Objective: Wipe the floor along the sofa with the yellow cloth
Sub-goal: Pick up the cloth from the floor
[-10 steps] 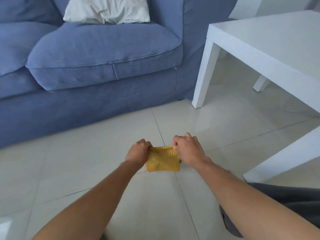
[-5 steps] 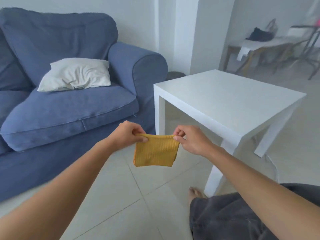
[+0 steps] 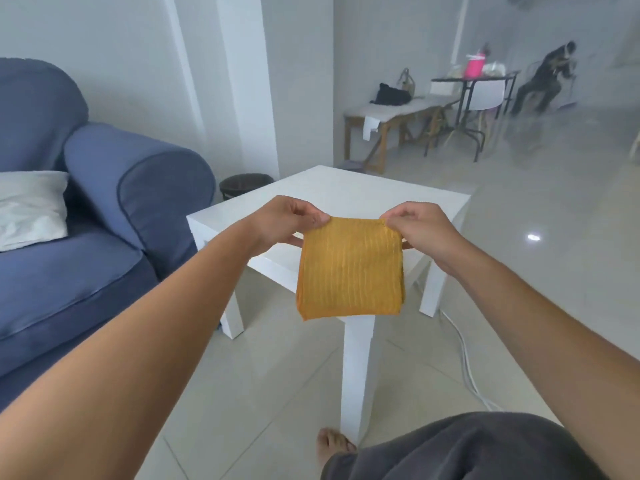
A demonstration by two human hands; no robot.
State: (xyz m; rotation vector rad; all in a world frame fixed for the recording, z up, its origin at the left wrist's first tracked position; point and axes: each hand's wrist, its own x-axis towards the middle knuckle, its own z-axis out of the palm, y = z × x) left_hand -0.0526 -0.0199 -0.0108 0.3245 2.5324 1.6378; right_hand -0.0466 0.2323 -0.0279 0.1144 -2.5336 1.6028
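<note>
Two hands hold the yellow cloth (image 3: 350,270) up in the air by its top corners, with the left hand (image 3: 287,223) pinching the upper left corner and the right hand (image 3: 420,228) pinching the upper right. Each grip is closed tight on the fabric, thumb against forefinger. The cloth hangs folded into a ribbed square, its top edge stretched straight between the hands and its lower edge free, well above the floor (image 3: 284,368). Behind the cloth stands a white worktop (image 3: 363,192), whose near corner and front leg are partly covered by the fabric. The sofa (image 3: 104,209) sits to the left, its rounded armrest just beside the worktop's left edge. Pale tiles lie bare between the sofa's base and the worktop's legs. A white cable (image 3: 464,355) trails over the tiles to the right of the legs. A bare foot (image 3: 334,448) rests near the front leg.
</note>
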